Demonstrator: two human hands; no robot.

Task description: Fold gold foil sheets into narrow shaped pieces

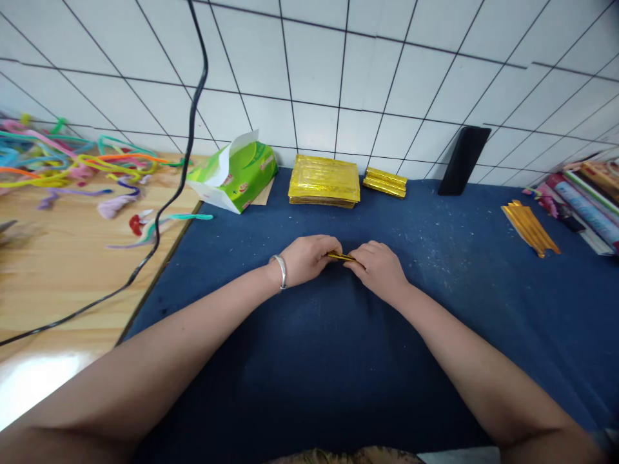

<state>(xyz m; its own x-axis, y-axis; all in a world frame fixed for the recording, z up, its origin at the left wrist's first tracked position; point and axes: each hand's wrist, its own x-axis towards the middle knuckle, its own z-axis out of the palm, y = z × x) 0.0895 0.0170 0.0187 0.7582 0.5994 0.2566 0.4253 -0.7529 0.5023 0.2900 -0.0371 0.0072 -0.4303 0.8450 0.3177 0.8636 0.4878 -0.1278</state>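
Between my hands is a narrow folded strip of gold foil paper (341,256), mostly covered by fingers. My left hand (312,258), with a silver bangle at the wrist, pinches its left end. At the other end, the fingers of my right hand (380,267) are closed on the strip. Both hands rest low over the dark blue cloth (309,361). Beyond them lies a stack of gold foil paper sheets (325,180), and to its right a small folded gold piece (385,182).
A green tissue pack (246,171) stands at the back left. Colourful pipe cleaners (87,161) cover the wooden table (62,258), crossed by a black cable (191,129). A black phone (464,161) leans on the tiled wall. Folded gold strips (530,227) and books (587,200) lie right.
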